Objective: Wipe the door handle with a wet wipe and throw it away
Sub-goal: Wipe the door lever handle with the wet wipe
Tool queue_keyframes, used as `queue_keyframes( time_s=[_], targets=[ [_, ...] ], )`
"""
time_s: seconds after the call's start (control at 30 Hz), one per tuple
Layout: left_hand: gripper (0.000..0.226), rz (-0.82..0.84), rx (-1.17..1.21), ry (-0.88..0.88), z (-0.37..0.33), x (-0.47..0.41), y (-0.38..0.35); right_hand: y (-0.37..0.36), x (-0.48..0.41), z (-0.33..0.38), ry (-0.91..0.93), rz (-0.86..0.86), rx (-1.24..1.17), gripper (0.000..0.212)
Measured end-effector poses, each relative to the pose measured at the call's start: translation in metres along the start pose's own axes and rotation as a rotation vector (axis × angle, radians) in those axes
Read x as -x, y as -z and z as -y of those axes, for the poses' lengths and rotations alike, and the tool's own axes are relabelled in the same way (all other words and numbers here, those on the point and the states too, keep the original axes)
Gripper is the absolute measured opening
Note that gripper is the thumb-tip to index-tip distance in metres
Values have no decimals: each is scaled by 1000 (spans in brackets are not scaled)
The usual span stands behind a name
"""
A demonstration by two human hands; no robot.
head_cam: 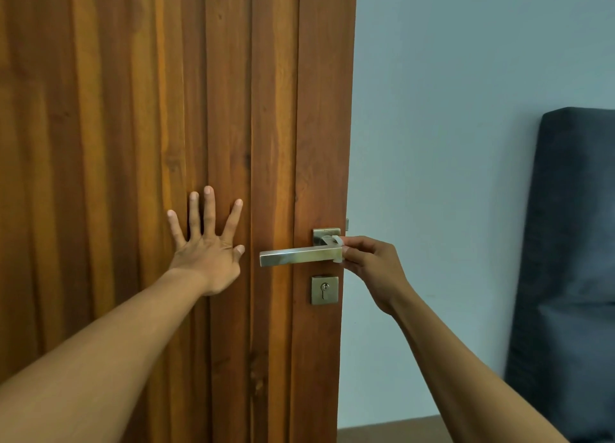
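Note:
A brass lever door handle point(299, 255) juts out horizontally from the brown wooden door point(133, 126), near the door's right edge. My right hand point(369, 266) pinches a small white wet wipe point(338, 247) against the handle's right end, by its square mounting plate. My left hand point(208, 249) lies flat on the door with fingers spread, just left of the handle. Most of the wipe is hidden by my fingers.
A square brass keyhole plate point(324, 289) sits below the handle. Right of the door's edge is a pale blue wall point(449, 126). A dark grey upholstered headboard point(572, 259) stands at the far right. A strip of brown floor point(392, 431) shows at the bottom.

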State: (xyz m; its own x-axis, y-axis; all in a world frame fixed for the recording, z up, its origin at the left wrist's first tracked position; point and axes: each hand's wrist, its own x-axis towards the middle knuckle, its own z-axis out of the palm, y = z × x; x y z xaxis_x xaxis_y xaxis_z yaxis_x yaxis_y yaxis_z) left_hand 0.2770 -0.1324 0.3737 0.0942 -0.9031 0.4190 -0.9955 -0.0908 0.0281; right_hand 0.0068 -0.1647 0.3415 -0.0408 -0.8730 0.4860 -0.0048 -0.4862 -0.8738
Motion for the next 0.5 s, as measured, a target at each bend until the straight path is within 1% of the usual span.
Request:
queue_keyframes(
  time_s=[0.1, 0.23, 0.37, 0.43, 0.5],
  targets=[
    [81, 0, 10, -1, -1, 0, 0, 2, 9, 1, 20, -13, 21, 15],
    [80, 3, 19, 4, -1, 1, 0, 4, 21, 4, 52, -25, -15, 17],
    [80, 6, 21, 1, -1, 1, 1, 1, 30, 4, 100, -75, 20, 15],
    [80, 3, 22, 3, -1, 1, 1, -2, 34, 5, 153, -121, 76, 12],
    [80, 6, 24, 8, -1, 1, 1, -8, 37, 4, 226, -180, 183, 9]
  ],
)
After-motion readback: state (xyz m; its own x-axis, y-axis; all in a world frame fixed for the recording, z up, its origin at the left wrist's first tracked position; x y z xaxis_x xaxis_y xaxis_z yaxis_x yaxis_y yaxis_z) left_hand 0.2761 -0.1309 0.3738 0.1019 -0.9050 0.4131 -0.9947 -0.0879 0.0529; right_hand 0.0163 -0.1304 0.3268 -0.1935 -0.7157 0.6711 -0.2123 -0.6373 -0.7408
